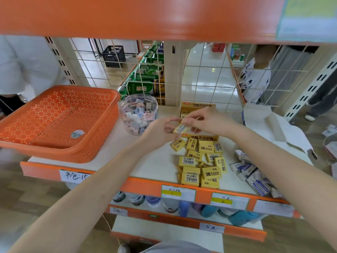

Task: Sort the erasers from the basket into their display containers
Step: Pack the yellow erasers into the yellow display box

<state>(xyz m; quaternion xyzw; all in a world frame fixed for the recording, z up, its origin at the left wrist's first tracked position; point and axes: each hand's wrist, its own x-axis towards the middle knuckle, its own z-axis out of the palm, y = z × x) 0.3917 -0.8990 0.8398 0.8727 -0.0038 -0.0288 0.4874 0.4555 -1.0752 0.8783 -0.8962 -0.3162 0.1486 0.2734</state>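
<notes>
Already the basket [102, 137] at left is nearly empty; left hand [160, 133] and right hand [209, 119] pinch one eraser [180, 129] above a loose pile [199, 161].

The white shelf [155, 161] bears an orange basket [82, 154] and clear jar [138, 117] left of the left hand [160, 133], yellow erasers [198, 161] just nearside of it, white-blue erasers [255, 177] farther right.

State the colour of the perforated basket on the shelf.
Orange; the basket shows best in the head view.
</notes>
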